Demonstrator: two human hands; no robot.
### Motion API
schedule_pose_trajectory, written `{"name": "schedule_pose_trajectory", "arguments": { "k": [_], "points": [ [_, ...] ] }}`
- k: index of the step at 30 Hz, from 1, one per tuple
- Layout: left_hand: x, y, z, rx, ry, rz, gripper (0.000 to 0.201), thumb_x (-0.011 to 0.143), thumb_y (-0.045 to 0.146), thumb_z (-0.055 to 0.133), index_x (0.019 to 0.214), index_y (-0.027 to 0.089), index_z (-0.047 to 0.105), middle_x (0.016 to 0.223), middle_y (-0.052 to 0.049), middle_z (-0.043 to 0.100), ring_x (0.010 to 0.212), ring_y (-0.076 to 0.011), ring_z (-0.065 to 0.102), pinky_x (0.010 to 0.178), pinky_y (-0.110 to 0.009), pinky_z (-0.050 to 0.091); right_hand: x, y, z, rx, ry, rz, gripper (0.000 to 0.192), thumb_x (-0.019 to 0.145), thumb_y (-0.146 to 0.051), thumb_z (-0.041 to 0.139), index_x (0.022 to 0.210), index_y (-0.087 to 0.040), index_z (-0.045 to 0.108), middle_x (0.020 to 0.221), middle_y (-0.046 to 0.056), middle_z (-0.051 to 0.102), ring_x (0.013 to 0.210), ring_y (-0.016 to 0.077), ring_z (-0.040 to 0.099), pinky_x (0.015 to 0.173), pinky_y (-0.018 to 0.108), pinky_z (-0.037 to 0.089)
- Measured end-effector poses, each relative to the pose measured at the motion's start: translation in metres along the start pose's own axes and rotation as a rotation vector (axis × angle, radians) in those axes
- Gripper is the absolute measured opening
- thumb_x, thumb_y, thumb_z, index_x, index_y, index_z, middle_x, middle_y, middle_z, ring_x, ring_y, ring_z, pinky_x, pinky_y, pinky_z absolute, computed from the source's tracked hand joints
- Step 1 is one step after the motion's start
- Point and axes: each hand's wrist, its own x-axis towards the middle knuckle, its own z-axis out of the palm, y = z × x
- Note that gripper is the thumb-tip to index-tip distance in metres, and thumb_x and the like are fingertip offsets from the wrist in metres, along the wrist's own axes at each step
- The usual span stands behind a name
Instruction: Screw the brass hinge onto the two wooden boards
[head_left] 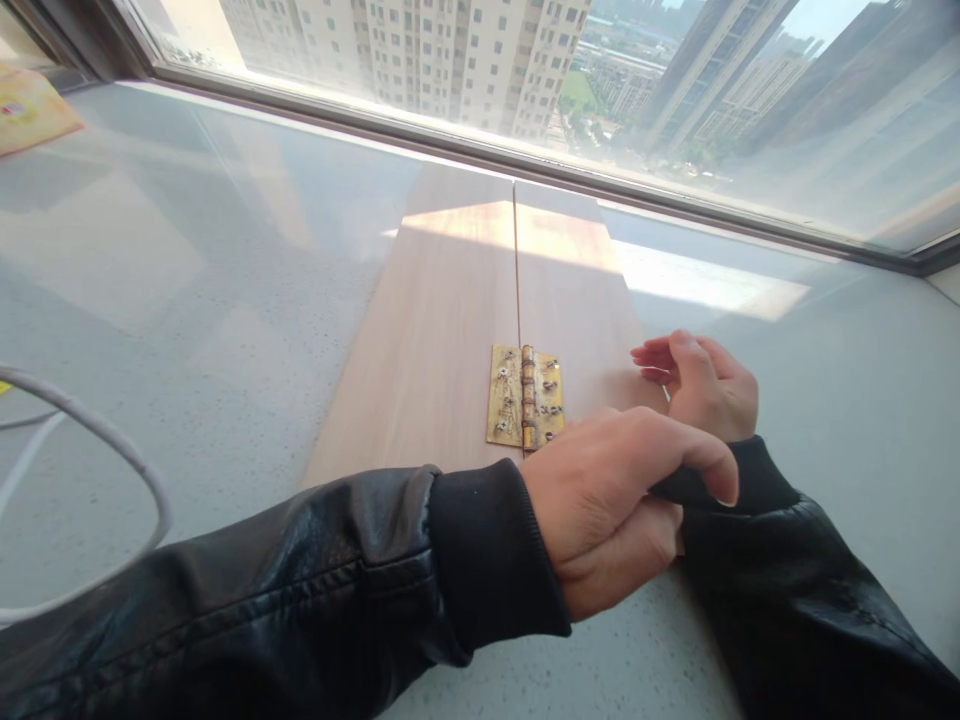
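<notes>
My left hand (611,520) reaches across from the left, and its fingers are bent on the black cuff (761,475) of my right sleeve. Part of its grip is hidden behind the hand itself. My right hand (709,385) is just beyond, over the right edge of the boards, its fingers loosely curved and apart with nothing seen in them. Left of both hands, a brass hinge (525,395) lies across the seam of two pale wooden boards (427,330). Several small screws (551,408) show on its leaves. My left hand covers the hinge's lower right corner.
The boards lie on a speckled pale sill (262,330) beneath a window frame (480,165). A white cable (142,470) loops at the left. A yellowish packet (34,110) sits at the far left. Sunlight falls across the boards' far end.
</notes>
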Motion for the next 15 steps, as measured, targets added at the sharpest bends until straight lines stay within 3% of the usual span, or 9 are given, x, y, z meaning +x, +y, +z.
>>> {"name": "schedule_pose_trajectory", "arguments": {
  "k": [5, 11, 15],
  "points": [
    [0.008, -0.004, 0.003, -0.450, 0.096, -0.083, 0.002, 0.090, 0.021, 0.051, 0.088, 0.020, 0.050, 0.085, 0.000, 0.059, 0.079, -0.0134, 0.056, 0.076, -0.028, 0.051, -0.002, 0.005, 0.006, -0.034, 0.043, -0.085, 0.029, 0.083, -0.045, 0.066, 0.077, -0.017, 0.068, 0.078, 0.006, 0.070, 0.075, 0.0176, 0.064, 0.078, 0.036, 0.050],
    [0.025, -0.017, 0.010, -0.842, 0.227, -0.121, 0.030, 0.091, 0.028, 0.058, 0.064, 0.020, 0.046, 0.062, 0.004, 0.039, 0.061, -0.0099, 0.039, 0.060, -0.025, 0.038, 0.002, 0.014, 0.006, -0.024, 0.060, -0.143, 0.028, 0.089, -0.041, 0.064, 0.078, -0.015, 0.064, 0.069, -0.002, 0.063, 0.068, 0.0124, 0.061, 0.071, 0.032, 0.052],
    [0.028, -0.019, 0.007, -0.920, 0.286, -0.173, 0.040, 0.087, 0.028, 0.066, 0.058, 0.019, 0.041, 0.056, 0.006, 0.032, 0.055, -0.0079, 0.032, 0.051, -0.026, 0.027, 0.000, 0.013, 0.007, -0.001, 0.061, -0.162, 0.026, 0.090, -0.039, 0.065, 0.080, -0.014, 0.063, 0.071, -0.002, 0.063, 0.068, 0.0117, 0.061, 0.071, 0.031, 0.052]
  ]
}}
